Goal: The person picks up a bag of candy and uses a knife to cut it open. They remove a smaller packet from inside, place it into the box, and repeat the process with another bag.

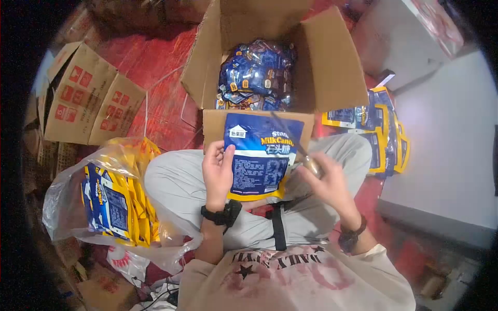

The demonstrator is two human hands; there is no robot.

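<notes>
Our left hand [218, 173] pinches one blue-and-yellow MilkCandy pouch [262, 158], centre frame. Our right hand [328, 182] curls its grip round one blurred tool [310, 161].

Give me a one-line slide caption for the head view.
Left hand holds a blue candy pouch before an open cardboard box of sweets; right hand at its edge.

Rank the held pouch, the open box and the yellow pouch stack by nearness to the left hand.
1. Pouch: in the left hand's grip.
2. Open box: just ahead.
3. Pouch stack: far right, on the floor.
</notes>
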